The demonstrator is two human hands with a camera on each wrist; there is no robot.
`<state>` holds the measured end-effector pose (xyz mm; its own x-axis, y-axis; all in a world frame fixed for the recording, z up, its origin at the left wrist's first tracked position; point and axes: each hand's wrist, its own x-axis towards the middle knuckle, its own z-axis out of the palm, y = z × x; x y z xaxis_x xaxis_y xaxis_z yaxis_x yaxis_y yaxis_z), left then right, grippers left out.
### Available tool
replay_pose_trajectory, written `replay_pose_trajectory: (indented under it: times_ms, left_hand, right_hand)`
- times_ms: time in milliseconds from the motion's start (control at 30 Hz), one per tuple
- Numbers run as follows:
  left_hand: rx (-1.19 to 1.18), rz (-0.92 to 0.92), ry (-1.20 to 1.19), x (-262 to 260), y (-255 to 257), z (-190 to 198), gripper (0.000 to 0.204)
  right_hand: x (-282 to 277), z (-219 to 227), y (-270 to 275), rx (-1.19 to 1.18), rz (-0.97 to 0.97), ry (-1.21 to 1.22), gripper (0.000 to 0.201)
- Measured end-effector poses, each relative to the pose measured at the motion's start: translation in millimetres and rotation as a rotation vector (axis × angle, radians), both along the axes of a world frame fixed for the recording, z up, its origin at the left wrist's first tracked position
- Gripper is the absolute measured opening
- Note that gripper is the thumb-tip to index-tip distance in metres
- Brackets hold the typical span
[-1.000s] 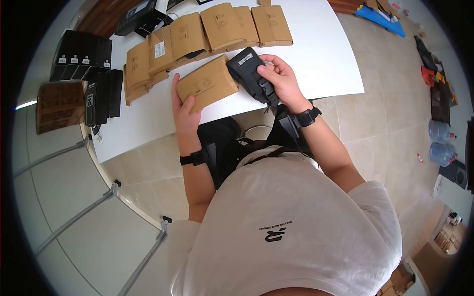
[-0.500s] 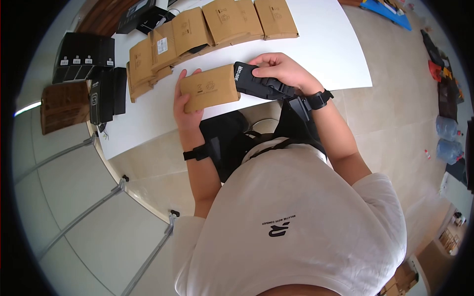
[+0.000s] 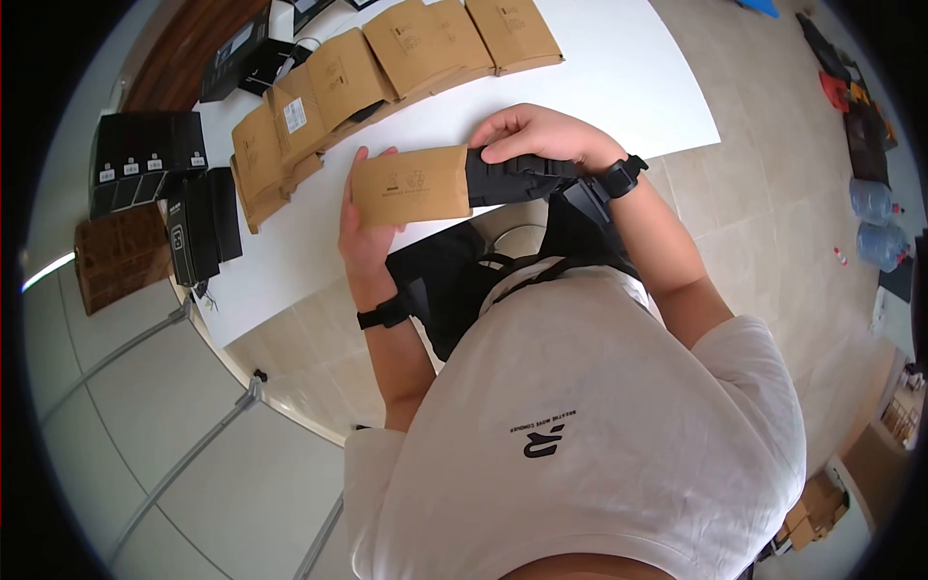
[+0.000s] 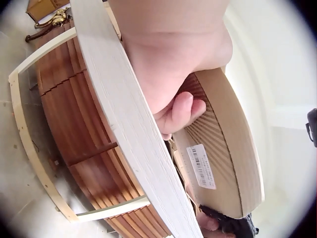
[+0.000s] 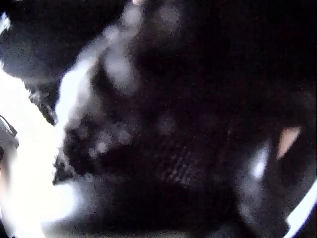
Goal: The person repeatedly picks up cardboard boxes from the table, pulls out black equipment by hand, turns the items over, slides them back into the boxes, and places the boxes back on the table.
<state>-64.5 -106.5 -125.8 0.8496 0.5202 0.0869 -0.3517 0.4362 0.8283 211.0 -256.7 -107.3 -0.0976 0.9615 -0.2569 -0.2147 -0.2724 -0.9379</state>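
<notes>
My left hand (image 3: 367,227) holds a small brown cardboard box (image 3: 411,188) by its left end, above the front edge of the white table. My right hand (image 3: 541,135) grips a black fabric pouch (image 3: 507,184) with straps and a buckle, its front part inside the box's right end. In the left wrist view, the left hand (image 4: 171,94) lies against the box (image 4: 230,144), whose side bears a white barcode label (image 4: 202,166); part of the black pouch (image 4: 240,225) shows at the far end. Dark, blurred fabric (image 5: 173,158) fills most of the right wrist view.
Several flat cardboard boxes (image 3: 333,77) lie in an overlapping row along the back of the white table (image 3: 619,106). Black boxes (image 3: 150,159) stand at the left, beside a brown wooden-looking block (image 3: 121,256). Water bottles (image 3: 875,222) lie on the floor at right.
The right hand has turned the black pouch level and moved it left, its front going from beside the box to inside the open end. The left hand has levelled the box.
</notes>
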Motion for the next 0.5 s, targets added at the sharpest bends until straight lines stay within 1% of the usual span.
replay_pose_trajectory:
  times_ms: [33,100,133,200,233,267,300,333,400,433,500]
  left_hand:
    - [-0.003,0.012,-0.002,2.5,0.4,-2.8,0.078]
    - [0.077,0.101,-0.032,7.1,-2.7,-6.0,0.075]
    - [0.073,0.110,-0.034,5.7,-2.5,-3.2,0.075]
    - [0.017,0.022,0.027,0.5,-1.6,1.5,0.083]
    - [0.014,0.030,0.027,-3.3,-0.8,-5.3,0.083]
    - [0.046,0.076,0.084,-3.9,2.8,-17.1,0.087]
    - [0.078,0.122,0.143,-4.4,4.0,-20.4,0.092]
    - [0.076,0.128,0.143,-8.9,4.2,-22.0,0.092]
    - [0.211,0.043,0.073,-10.7,5.2,-21.0,0.090]
    - [0.211,0.044,0.068,-9.3,3.4,-19.5,0.090]
    - [0.088,0.159,0.107,-4.1,-2.4,-17.6,0.088]
  right_hand:
    - [-0.1,0.8,0.1,-0.027,-0.031,-0.064,0.035]
    - [-0.6,0.5,1.9,-0.032,-0.010,-0.102,0.034]
    - [-0.2,0.3,2.3,-0.030,-0.001,-0.141,0.034]
    - [0.8,0.7,0.3,-0.010,0.006,-0.128,0.031]
    - [2.2,2.3,-2.3,-0.044,-0.019,0.022,0.031]
    - [4.4,3.6,-2.6,-0.075,-0.043,0.168,0.031]
    - [5.1,3.1,-1.6,-0.073,-0.015,0.170,0.030]
    - [3.4,2.0,-0.9,-0.075,-0.009,0.170,0.030]
    - [5.2,1.5,1.7,-0.058,0.046,0.106,0.031]
    - [5.4,0.9,2.3,-0.065,0.035,0.093,0.033]
    - [6.3,1.4,2.0,-0.079,0.000,0.131,0.034]
